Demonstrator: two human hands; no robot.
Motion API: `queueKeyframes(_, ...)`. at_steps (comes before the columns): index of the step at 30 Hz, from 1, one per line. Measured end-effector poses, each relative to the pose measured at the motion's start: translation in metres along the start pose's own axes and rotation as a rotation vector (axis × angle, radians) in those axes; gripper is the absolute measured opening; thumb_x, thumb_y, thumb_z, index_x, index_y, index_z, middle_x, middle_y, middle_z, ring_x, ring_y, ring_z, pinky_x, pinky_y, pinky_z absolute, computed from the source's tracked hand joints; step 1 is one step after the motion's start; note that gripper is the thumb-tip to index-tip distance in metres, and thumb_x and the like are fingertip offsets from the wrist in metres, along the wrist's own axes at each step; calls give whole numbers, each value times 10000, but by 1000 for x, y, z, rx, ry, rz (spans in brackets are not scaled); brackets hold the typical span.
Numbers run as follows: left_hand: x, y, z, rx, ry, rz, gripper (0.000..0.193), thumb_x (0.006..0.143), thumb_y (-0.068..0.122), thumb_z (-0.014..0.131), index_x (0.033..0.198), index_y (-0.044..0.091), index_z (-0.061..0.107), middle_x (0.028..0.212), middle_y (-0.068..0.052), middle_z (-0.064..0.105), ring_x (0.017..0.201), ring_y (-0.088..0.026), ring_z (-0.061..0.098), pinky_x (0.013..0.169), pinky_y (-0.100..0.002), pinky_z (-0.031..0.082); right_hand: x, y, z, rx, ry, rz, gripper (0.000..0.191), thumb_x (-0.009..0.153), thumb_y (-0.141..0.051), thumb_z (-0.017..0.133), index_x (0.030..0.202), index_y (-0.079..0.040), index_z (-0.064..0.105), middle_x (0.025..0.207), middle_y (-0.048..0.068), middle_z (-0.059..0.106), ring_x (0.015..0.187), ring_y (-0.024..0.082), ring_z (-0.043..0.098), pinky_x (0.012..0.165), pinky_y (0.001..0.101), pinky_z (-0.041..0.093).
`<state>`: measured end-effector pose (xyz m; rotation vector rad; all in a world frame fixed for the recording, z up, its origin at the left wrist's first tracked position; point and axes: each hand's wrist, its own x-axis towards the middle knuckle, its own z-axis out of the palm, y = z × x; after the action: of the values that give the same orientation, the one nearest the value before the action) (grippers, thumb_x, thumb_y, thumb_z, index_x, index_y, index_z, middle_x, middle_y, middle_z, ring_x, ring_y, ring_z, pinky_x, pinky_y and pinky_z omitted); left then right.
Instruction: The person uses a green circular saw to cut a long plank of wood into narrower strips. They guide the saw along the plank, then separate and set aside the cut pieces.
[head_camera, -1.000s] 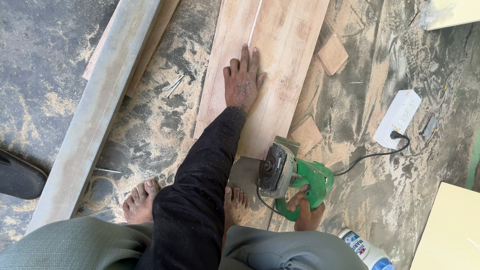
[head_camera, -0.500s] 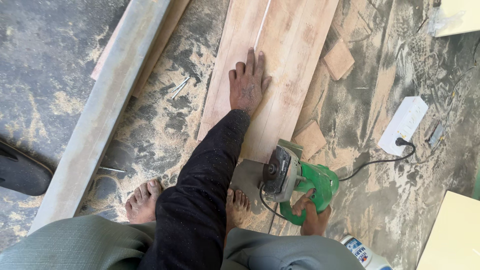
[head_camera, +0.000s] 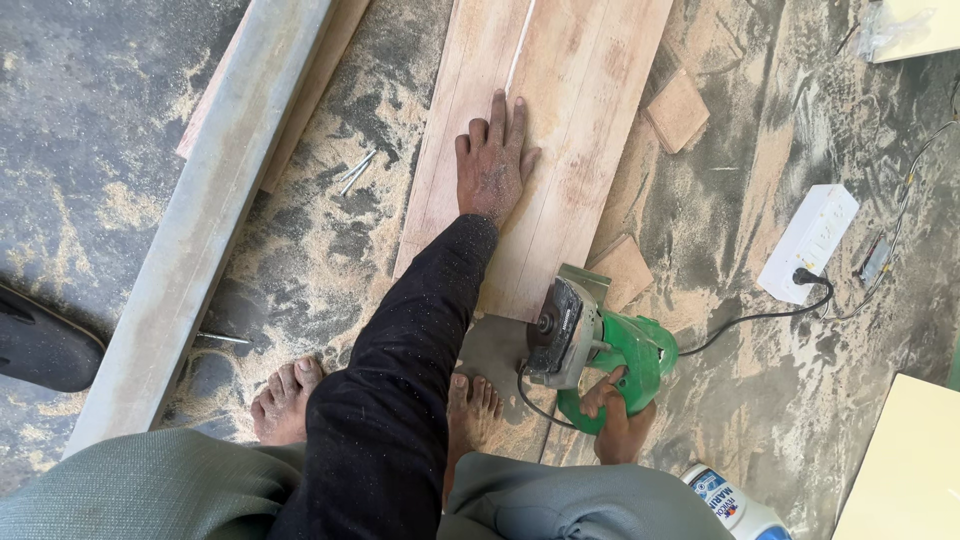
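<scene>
My left hand (head_camera: 495, 160) lies flat, fingers spread, on a long wooden plank (head_camera: 585, 120) that rests on the sawdust-covered floor. My right hand (head_camera: 617, 420) grips the handle of a green handheld circular saw (head_camera: 600, 345), whose blade guard sits at the near end of the plank. A black cord (head_camera: 740, 320) runs from the saw to a white power strip (head_camera: 808, 243). My bare feet (head_camera: 285, 400) stand just behind the plank's near end.
A long grey beam (head_camera: 215, 210) lies to the left with two nails (head_camera: 355, 172) beside it. Small wood offcuts (head_camera: 678, 110) lie right of the plank. A pale board (head_camera: 905, 470) and a white bottle (head_camera: 735, 505) sit at lower right.
The view has shifted slightly, so everything sits a little lower in the frame. My left hand stays flat on the plank and my right hand keeps its hold on the saw.
</scene>
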<state>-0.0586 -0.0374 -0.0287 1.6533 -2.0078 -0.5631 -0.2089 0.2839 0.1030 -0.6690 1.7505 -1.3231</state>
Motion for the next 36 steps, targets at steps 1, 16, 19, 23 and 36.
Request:
queueKeyframes(1, 1, 0, -1, 3, -2, -1, 691, 1027, 434, 564, 1588, 90, 352, 1628, -182, 326, 1113, -295, 492, 949, -427, 420, 3, 1, 1, 5, -12, -10, 136, 895, 40, 477, 1025, 46, 515, 672, 96, 520, 537, 171, 494, 521, 369, 465)
queueKeyframes(16, 3, 1, -2, 5, -22, -5, 707, 1006, 451, 591, 1580, 100, 372, 1623, -182, 332, 1117, -296, 493, 943, -429, 415, 15, 14, 1, 37, -32, -79, 168, 881, 70, 457, 1041, 42, 501, 675, 105, 530, 534, 169, 489, 523, 364, 469)
queueKeyframes(19, 3, 0, 0, 17, -15, 2, 710, 1008, 462, 591, 1580, 102, 371, 1622, -183, 330, 1122, -299, 495, 943, -431, 419, 19, 16, 0, 39, -32, -90, 175, 874, 71, 455, 1039, 43, 511, 675, 106, 535, 532, 168, 496, 521, 366, 474)
queueKeyframes(23, 4, 0, 1, 25, -17, 2, 721, 999, 473, 591, 1576, 100, 373, 1616, -186, 334, 1122, -298, 496, 936, -433, 425, 25, 17, -1, 40, -26, -73, 169, 867, 80, 463, 1025, 48, 511, 658, 108, 532, 518, 178, 506, 503, 367, 467)
queueKeyframes(36, 3, 0, -3, 54, -29, 2, 693, 1011, 470, 596, 1565, 96, 413, 1592, -193, 379, 1077, -292, 508, 904, -432, 428, 38, 10, 8, 21, 8, -79, 165, 879, 59, 479, 1040, 49, 517, 671, 103, 541, 523, 163, 491, 502, 360, 471)
